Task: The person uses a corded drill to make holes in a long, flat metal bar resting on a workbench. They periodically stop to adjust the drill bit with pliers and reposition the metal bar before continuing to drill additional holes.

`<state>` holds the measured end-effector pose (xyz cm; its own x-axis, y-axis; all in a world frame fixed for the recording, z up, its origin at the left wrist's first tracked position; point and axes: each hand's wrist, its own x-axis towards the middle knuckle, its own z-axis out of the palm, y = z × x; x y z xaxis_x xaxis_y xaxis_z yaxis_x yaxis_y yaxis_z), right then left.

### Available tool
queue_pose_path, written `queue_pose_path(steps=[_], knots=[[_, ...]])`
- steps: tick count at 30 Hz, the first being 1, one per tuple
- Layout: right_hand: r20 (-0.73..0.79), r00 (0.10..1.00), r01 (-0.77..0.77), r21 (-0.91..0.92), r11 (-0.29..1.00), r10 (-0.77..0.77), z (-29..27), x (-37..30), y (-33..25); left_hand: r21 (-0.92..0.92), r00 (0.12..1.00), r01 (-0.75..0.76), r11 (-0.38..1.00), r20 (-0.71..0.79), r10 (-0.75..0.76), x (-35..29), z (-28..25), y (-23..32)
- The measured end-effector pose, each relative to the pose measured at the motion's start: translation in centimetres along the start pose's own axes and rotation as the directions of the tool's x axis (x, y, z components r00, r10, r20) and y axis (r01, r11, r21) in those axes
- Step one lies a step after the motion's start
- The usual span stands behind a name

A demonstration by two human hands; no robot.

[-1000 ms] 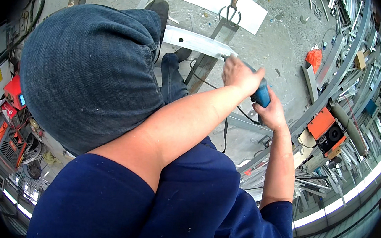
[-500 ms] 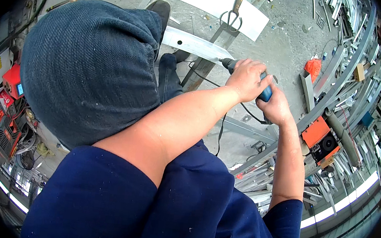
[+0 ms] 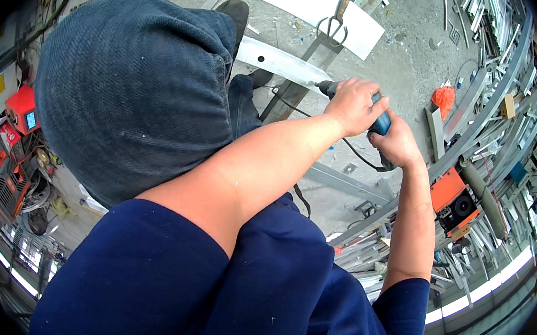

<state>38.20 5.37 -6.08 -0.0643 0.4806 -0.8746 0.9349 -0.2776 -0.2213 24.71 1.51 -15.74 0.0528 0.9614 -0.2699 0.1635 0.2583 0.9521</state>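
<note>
A blue and black corded power drill point(image 3: 381, 123) is gripped in both my hands. My left hand point(image 3: 355, 105) wraps over its front body, just behind the chuck. Around the rear handle, my right hand point(image 3: 400, 143) is closed. The chuck points left, and its tip meets the right end of a flat pale metal bar point(image 3: 285, 64); the exact contact is too small to make out. A dark round hole shows farther left in the bar. The black cord point(image 3: 364, 152) loops beneath the drill.
Dark metal beams point(image 3: 286, 98) support the bar. Beyond it lie a white panel point(image 3: 310, 7) and large scissors point(image 3: 333, 28). Metal offcuts point(image 3: 507, 171), an orange bag point(image 3: 443, 100) and an orange machine point(image 3: 450, 193) crowd the right. Red equipment point(image 3: 22, 110) stands left.
The whole view has shifted slightly, moving the scene a little right. Both hands keep their hold on the drill, and its tip stays at the same end of the bar.
</note>
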Motion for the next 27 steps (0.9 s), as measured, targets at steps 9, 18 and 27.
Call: queue_pose_path(steps=[9, 18, 27], knots=[[-0.063, 0.994, -0.081, 0.05, 0.995, 0.084, 2.5, -1.1, 2.0, 0.061, 0.997, -0.031, 0.998, 0.067, 0.027, -1.0, 0.9, 0.0], [-0.183, 0.977, -0.091, 0.1, 0.991, 0.109, 8.6, -4.1, 2.1, -0.336, 0.243, 0.937, 0.094, 0.434, -0.868, -1.0, 2.1, -4.9], [-0.217, 0.975, -0.046, 0.027, 0.999, 0.051, 8.6, -4.3, 0.8, -0.349, 0.168, 0.937, 0.005, 0.439, -0.882, 0.1, 0.0, -2.8]])
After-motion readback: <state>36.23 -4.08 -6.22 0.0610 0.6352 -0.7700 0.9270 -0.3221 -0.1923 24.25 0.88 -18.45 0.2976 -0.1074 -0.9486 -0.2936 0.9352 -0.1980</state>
